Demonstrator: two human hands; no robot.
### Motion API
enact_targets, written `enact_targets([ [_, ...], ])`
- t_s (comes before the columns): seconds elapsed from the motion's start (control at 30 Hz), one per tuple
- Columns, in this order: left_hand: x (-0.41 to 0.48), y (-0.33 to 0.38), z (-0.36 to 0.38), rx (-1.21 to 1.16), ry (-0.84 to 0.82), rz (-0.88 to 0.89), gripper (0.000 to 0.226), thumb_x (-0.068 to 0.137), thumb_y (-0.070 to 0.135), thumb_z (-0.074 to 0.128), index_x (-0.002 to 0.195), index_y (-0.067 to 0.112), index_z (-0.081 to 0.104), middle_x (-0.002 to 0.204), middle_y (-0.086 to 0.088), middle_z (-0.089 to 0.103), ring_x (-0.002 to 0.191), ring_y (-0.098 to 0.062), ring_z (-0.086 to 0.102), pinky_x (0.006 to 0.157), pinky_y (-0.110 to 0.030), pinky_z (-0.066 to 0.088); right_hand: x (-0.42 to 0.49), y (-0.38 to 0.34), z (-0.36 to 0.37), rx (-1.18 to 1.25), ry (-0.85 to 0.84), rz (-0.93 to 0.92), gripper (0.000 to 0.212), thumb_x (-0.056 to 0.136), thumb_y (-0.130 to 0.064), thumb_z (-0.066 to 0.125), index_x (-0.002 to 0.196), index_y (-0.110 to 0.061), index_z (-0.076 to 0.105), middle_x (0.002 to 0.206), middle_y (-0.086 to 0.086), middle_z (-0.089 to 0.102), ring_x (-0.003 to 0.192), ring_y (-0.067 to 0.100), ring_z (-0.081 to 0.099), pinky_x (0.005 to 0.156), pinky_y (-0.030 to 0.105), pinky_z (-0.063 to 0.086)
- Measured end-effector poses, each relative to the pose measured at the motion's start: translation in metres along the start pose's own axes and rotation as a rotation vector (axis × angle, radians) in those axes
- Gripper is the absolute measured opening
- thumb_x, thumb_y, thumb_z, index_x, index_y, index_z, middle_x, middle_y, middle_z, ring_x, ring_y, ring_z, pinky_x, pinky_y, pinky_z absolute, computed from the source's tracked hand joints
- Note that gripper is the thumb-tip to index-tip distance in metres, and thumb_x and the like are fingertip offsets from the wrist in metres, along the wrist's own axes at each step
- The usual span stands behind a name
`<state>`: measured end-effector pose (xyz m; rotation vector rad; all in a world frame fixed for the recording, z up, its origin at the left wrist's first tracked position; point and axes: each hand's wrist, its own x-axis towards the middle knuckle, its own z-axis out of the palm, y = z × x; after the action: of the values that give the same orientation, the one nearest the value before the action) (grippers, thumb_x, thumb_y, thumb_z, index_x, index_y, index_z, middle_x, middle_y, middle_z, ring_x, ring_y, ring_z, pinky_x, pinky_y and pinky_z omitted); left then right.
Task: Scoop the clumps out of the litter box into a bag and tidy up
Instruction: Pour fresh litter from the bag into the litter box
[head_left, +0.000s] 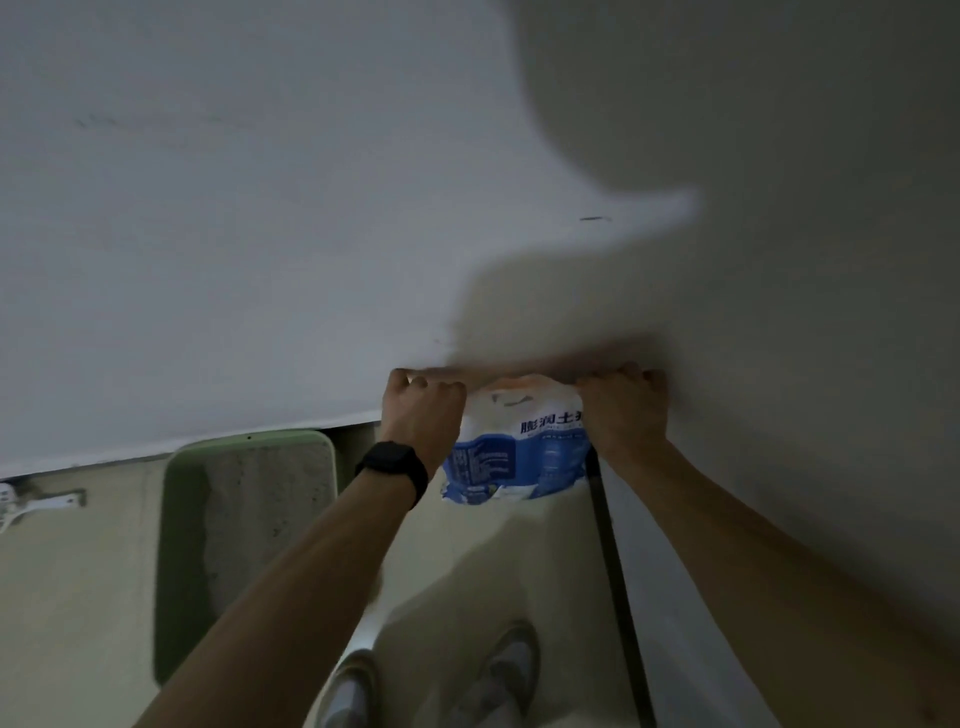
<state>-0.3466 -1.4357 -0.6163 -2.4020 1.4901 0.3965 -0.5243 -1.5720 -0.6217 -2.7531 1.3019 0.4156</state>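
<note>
Head view: I see both hands up at the wall, sharing one bag.
Left hand (423, 415): fingers (441, 387) curled round the bag's top left edge.
Right hand (621, 415): fingers curled round the top right edge.
Bag (519, 457): near the wall, just right of the litter box (176, 519); I cannot tell if its base rests on the floor.
Appearance: white upper part, blue printed lower part, crumpled.
Handling: I judge it soft, slack film that sags, weight unknown. Best held at the top rim, both corners.
Litter box: green, on the floor, grey litter inside.
</note>
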Motion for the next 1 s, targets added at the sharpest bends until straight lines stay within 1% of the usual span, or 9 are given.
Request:
enact_targets([
  [0.03,0.000,0.001,0.003,-0.035,0.024,-0.033,0.041,0.090,0.007,0.047,0.124,0.024,0.060,0.107,0.002,0.070,0.103,-0.022,0.062,0.097,-0.036,0.034,0.003,0.000,0.001,0.031,0.008,0.018,0.015,0.063,-0.008,0.079,0.073,-0.017,0.073,0.074,0.008,0.071,0.081,0.032,0.064,0.079,0.044,0.049],
  [0.1,-0.008,0.004,0.006,-0.133,0.060,-0.101,0.046,0.091,0.006,0.043,0.135,0.019,0.051,0.121,-0.004,0.066,0.116,-0.028,0.056,0.097,-0.039,0.037,-0.001,0.001,0.006,0.147,0.063,0.026,0.031,0.077,-0.010,0.072,0.108,-0.017,0.071,0.111,0.009,0.070,0.112,0.035,0.058,0.095,0.049,0.046],
  [0.2,-0.031,0.007,0.002,-0.217,0.077,-0.119,0.056,0.088,0.006,0.046,0.142,0.019,0.043,0.129,-0.006,0.062,0.123,-0.028,0.050,0.097,-0.041,0.039,-0.025,-0.003,0.003,0.258,0.044,-0.001,0.054,0.083,-0.009,0.066,0.136,-0.015,0.056,0.141,0.011,0.054,0.131,0.035,0.047,0.104,0.050,0.040],
  [0.33,-0.072,0.000,-0.019,-0.256,-0.004,-0.090,0.057,0.091,0.015,0.047,0.146,0.023,0.040,0.151,-0.003,0.043,0.136,-0.023,0.040,0.108,-0.041,0.033,-0.074,-0.011,-0.022,0.298,-0.108,0.012,0.052,0.091,-0.015,0.057,0.142,-0.015,0.049,0.144,0.010,0.050,0.134,0.033,0.043,0.104,0.046,0.040],
  [0.47,-0.126,-0.018,-0.058,-0.317,-0.106,-0.124,0.053,0.093,0.021,0.047,0.145,0.028,0.042,0.148,0.000,0.046,0.134,-0.022,0.042,0.112,-0.039,0.030,-0.144,-0.027,-0.066,0.377,-0.193,0.044,0.043,0.097,-0.023,0.046,0.139,-0.016,0.052,0.143,0.007,0.051,0.136,0.029,0.041,0.107,0.044,0.039],
  [0.6,-0.210,-0.043,-0.107,-0.409,-0.128,-0.169,0.050,0.096,0.025,0.042,0.145,0.031,0.041,0.147,0.003,0.047,0.132,-0.021,0.046,0.112,-0.040,0.031,-0.232,-0.065,-0.133,0.441,-0.177,0.004,0.043,0.090,-0.030,0.032,0.105,-0.015,0.069,0.115,0.006,0.065,0.114,0.029,0.056,0.096,0.045,0.048],
  [0.73,-0.308,-0.100,-0.143,-0.497,-0.109,-0.257,0.048,0.095,0.024,0.041,0.143,0.030,0.044,0.134,0.000,0.058,0.120,-0.024,0.053,0.105,-0.041,0.035,-0.312,-0.135,-0.197,0.436,-0.238,-0.097,0.046,0.095,-0.036,0.033,0.124,-0.022,0.065,0.139,0.002,0.057,0.136,0.025,0.043,0.112,0.039,0.036],
  [0.83,-0.380,-0.162,-0.145,-0.504,-0.085,-0.289,0.049,0.093,0.026,0.042,0.142,0.031,0.044,0.128,-0.002,0.061,0.112,-0.024,0.057,0.101,-0.041,0.041,-0.358,-0.203,-0.236,0.438,-0.214,-0.193,0.040,0.101,-0.033,0.039,0.136,-0.026,0.056,0.146,-0.004,0.050,0.142,0.019,0.034,0.117,0.035,0.024],
  [1.0,-0.502,-0.284,-0.132,-0.511,-0.003,-0.336,0.048,0.095,0.029,0.045,0.143,0.027,0.045,0.141,-0.002,0.054,0.122,-0.026,0.053,0.104,-0.041,0.039,-0.431,-0.332,-0.276,0.412,-0.147,-0.298,0.037,0.100,-0.032,0.043,0.133,-0.023,0.057,0.136,-0.004,0.059,0.135,0.020,0.042,0.110,0.036,0.033],
])
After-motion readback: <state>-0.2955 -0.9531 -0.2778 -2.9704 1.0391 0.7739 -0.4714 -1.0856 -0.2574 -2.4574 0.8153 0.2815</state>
